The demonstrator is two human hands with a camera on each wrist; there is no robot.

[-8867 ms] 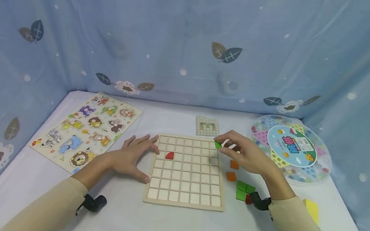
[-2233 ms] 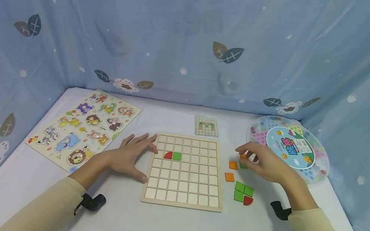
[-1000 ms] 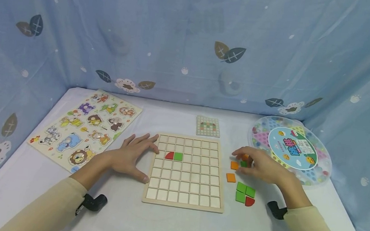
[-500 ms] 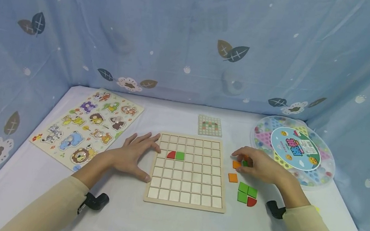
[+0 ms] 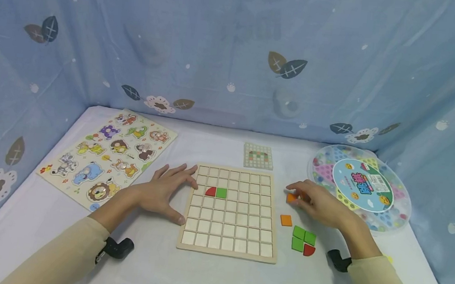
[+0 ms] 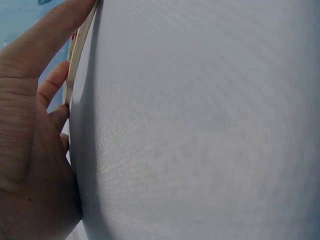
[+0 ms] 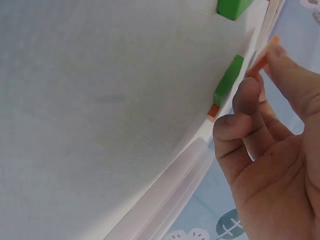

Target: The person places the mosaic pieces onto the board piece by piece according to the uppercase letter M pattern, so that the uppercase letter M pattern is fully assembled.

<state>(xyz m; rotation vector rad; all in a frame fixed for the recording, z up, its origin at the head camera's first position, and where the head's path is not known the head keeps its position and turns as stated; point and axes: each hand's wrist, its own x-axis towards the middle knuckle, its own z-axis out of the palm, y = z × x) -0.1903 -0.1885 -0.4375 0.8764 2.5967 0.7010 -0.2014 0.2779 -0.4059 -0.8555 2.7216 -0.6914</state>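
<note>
A wooden grid board (image 5: 226, 254) lies in the middle of the head view. On it, a red quarter-circle tile (image 5: 210, 191) sits beside a green square tile (image 5: 221, 192). My left hand (image 5: 159, 193) is spread along the board's left edge, fingertips and thumb at the frame. Right of the board, my right hand (image 5: 321, 203) pinches an orange square tile (image 7: 261, 64) between thumb and finger, as the right wrist view shows. Past its fingers in that view, a green tile (image 7: 229, 80) lies over the end of a small orange tile (image 7: 213, 112).
Below the right hand lie another orange tile (image 5: 286, 220), several green tiles (image 5: 297, 244) and a red quarter-circle (image 5: 309, 250). A small pattern card (image 5: 258, 156) lies behind the board. An animal puzzle (image 5: 109, 157) is at left, a round clear game box (image 5: 360, 188) at right.
The green tile went from my right hand onto the board beside the red one. My right hand moved back to the loose tiles and now pinches an orange one; my left hand stayed put.
</note>
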